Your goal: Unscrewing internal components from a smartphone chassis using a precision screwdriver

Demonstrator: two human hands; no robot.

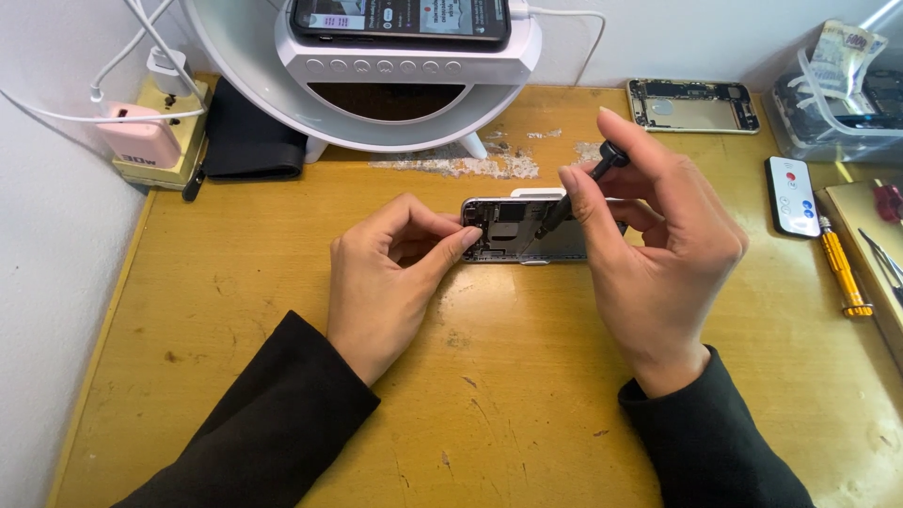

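Opened phone (513, 229), centre frame on worn wooden table (527, 395): left hand (390, 277) pinches its left end between thumb and forefinger, right hand (654, 240) grips black screwdriver (578, 193) in pinched fingertips, tip down inside.

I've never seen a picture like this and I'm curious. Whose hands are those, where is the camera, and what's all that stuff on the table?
The camera sits on a person's head and looks down, so you see their own two hands. The left hand steadies an opened phone lying on the yellow wooden table. The right hand holds a small black screwdriver, its tip pointing into the phone. Nearby lie a white remote, an orange screwdriver, another empty phone shell and a round white stand carrying a phone.
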